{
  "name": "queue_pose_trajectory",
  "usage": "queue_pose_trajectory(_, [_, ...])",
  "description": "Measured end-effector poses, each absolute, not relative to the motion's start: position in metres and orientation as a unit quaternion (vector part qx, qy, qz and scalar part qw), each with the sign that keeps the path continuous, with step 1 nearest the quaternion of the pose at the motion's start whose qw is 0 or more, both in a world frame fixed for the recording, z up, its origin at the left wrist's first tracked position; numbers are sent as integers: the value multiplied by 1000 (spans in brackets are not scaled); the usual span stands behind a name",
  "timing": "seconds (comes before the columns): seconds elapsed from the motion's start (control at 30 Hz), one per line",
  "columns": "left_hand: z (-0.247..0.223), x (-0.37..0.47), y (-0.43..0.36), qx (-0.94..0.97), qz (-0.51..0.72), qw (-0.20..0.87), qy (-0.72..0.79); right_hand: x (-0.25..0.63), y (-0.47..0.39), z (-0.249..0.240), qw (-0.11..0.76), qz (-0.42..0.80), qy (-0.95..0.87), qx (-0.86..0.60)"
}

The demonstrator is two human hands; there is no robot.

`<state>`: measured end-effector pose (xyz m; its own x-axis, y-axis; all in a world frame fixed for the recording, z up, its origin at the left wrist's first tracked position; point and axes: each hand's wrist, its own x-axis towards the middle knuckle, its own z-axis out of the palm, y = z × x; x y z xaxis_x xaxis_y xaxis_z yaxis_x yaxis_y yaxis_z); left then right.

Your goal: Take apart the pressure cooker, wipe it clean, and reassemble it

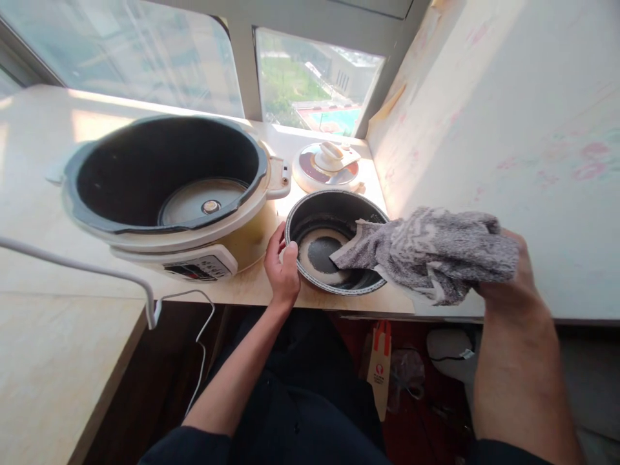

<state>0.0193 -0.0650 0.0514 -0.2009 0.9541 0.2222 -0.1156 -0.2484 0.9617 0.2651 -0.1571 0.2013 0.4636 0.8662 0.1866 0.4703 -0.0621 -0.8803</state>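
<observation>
A dark round inner pot (322,252) stands near the counter's front edge, with a pale ring on its inside bottom. My left hand (283,270) grips its left rim, thumb on the rim and fingers round the outer wall. On the right, my right hand (516,274) is closed on a bunched grey patterned cloth (436,252), which covers most of the fingers. One end of the cloth hangs over the right side of the pot and into its opening.
A large white electric cooker (252,242) stands open at the left. Behind the pot lies a lid (329,165) with a white knob. Windows rise behind the counter (33,194), a wall at the right. A cable (77,261) crosses the left front. Below are a paper bag (380,371) and plastic bag.
</observation>
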Motion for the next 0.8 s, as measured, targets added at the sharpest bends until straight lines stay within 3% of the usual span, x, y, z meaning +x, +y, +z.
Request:
queue_pose_trajectory(0.13, [58,11,-78,513,599,396,470,251,-188,165,643,163,-301,-686])
queue_pose_trajectory(0.27, [76,6,-99,625,606,227,437,242,-206,137,699,153,-206,-667])
queue_pose_trajectory(0.37, [99,10,-112,723,565,144,371,245,-215,118,657,219,-244,-679])
queue_pose_trajectory(0.53, [123,24,-120,860,369,156,317,250,-207,108,518,271,-340,-737])
queue_pose_trajectory(0.8, [122,30,-123,916,200,92,336,254,-191,125,466,290,-419,-723])
